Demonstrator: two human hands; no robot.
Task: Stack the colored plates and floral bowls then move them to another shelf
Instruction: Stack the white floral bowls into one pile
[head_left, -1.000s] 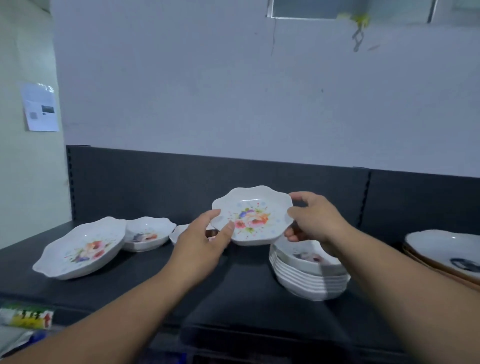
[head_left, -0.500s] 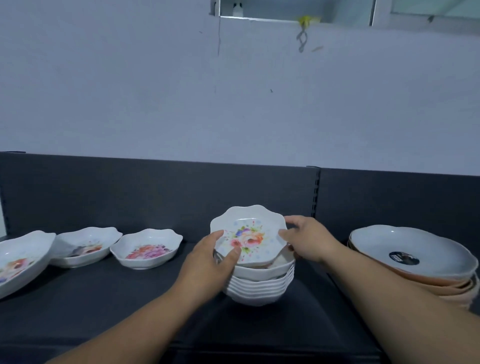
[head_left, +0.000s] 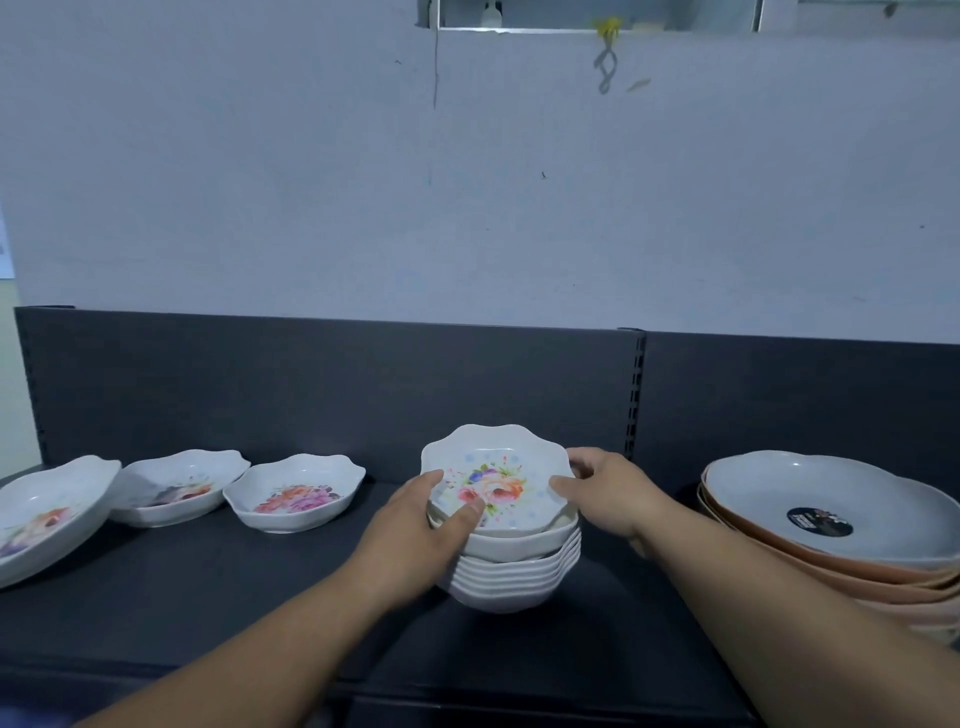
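Observation:
A white floral bowl (head_left: 496, 480) sits tilted toward me on top of a stack of several white bowls (head_left: 511, 574) in the middle of the dark shelf (head_left: 208, 597). My left hand (head_left: 415, 535) grips its left rim, thumb inside the bowl. On the opposite rim my right hand (head_left: 608, 491) holds it with curled fingers. Three more floral bowls lie loose to the left: one (head_left: 296, 491) nearest the stack, one (head_left: 176, 486) further left, and a larger one (head_left: 47, 514) at the frame's edge.
A stack of peach-coloured plates topped by a white plate with a dark sticker (head_left: 831, 519) stands at the right end of the shelf. The dark back panel (head_left: 363, 389) rises behind the bowls. The shelf's front edge runs below my forearms.
Both hands carried the floral bowl down onto the stack of bowls. My view shifted right and closer, so the loose bowls now sit at the left.

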